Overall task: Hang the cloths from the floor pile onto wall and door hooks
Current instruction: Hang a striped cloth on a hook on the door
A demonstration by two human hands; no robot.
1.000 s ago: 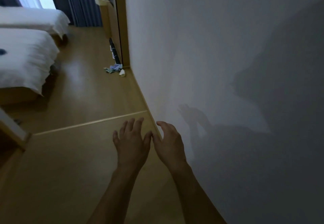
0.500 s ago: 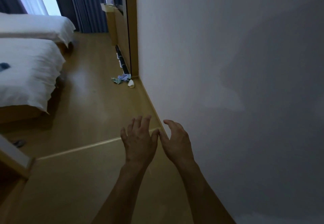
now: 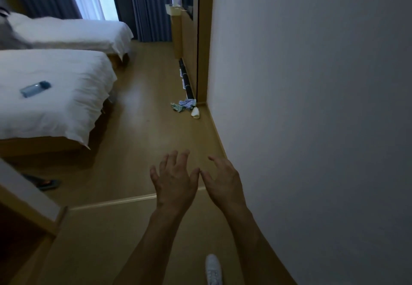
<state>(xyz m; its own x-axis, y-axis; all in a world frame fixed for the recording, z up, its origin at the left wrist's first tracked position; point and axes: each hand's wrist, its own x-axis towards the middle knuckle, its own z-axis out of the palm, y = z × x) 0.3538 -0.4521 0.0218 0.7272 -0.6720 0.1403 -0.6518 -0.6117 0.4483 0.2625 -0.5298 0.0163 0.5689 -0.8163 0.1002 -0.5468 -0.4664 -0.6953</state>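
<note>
A small pile of cloths [image 3: 184, 104], striped green and checked blue, lies on the wooden floor by the corner of the white wall, with a white item [image 3: 195, 113] beside it. My left hand [image 3: 175, 182] and my right hand [image 3: 225, 179] are stretched out side by side in front of me, palms down, fingers spread and empty. Both hands are well short of the pile. No hooks are in view.
A white wall [image 3: 312, 106] runs along my right. Two white beds [image 3: 51, 97] stand at the left, a bottle [image 3: 35, 88] on the nearer one. A floor threshold strip [image 3: 111, 202] crosses under my hands. A slipper [image 3: 45, 183] lies left; my white shoe [image 3: 213, 269] shows below.
The view has advanced along the wall toward the cloth pile, which now looks nearer. My hands stay out in front, empty, fingers a little more spread.
</note>
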